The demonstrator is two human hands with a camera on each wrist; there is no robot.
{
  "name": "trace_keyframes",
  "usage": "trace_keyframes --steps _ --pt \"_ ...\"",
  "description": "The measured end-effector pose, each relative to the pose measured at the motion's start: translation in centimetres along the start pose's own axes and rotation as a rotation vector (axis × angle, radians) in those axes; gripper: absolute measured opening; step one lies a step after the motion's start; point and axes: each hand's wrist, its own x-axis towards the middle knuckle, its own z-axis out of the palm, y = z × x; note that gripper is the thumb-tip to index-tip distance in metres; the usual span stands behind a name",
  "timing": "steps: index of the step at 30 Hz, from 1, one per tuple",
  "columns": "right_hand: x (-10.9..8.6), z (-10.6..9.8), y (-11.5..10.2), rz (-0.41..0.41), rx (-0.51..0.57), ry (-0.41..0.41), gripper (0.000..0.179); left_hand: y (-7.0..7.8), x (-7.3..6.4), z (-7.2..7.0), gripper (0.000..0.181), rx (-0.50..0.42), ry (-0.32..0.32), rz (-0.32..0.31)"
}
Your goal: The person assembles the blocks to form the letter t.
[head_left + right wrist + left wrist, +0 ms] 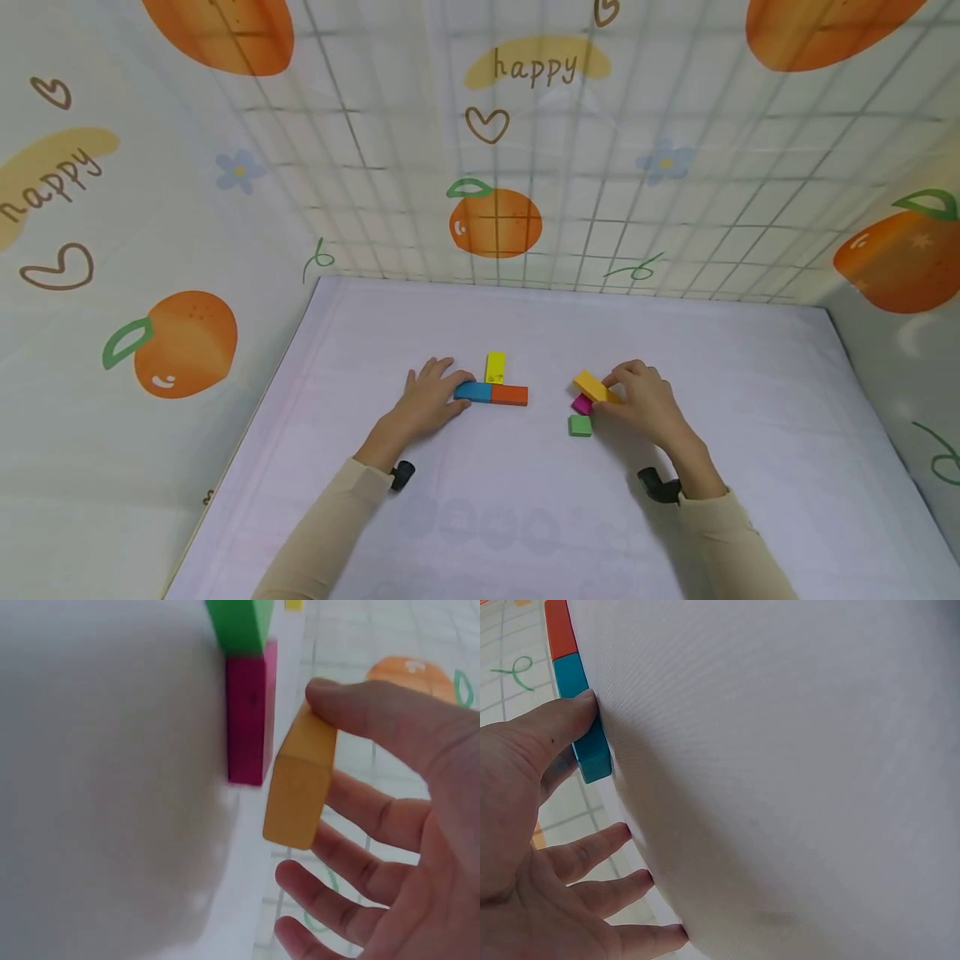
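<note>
My left hand pinches the blue block between thumb and index finger, the other fingers spread on the table. End to end with it lies an orange-red block, and a yellow block stands out from the far side of that row. My right hand pinches a yellow-orange block by its sides. In the right wrist view this block is held tilted beside the magenta block. In the head view, a small green block lies nearer to me than the magenta one.
The blocks lie on a white-covered table. Behind it hangs a pale cloth printed with oranges and hearts, with similar cloth at both sides. A black wrist device sits by my right sleeve, another by the left.
</note>
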Motion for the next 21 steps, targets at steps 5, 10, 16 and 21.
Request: trace_keyframes --steps 5,10,16,21 --pt "-0.3 0.9 -1.3 -0.005 0.020 0.018 0.029 -0.1 0.0 0.1 0.043 0.000 0.001 0.003" --pt "-0.5 2.0 -2.2 -0.011 0.025 0.035 0.031 -0.1 0.0 0.1 0.043 0.000 0.002 0.001" --pt "-0.6 2.7 -3.1 -0.035 0.004 0.056 0.031 -0.1 0.0 0.1 0.043 0.003 0.014 0.007" --pt "-0.8 3.2 -3.7 -0.058 -0.020 0.069 0.032 -0.2 0.0 0.3 0.043 0.007 0.010 0.005"
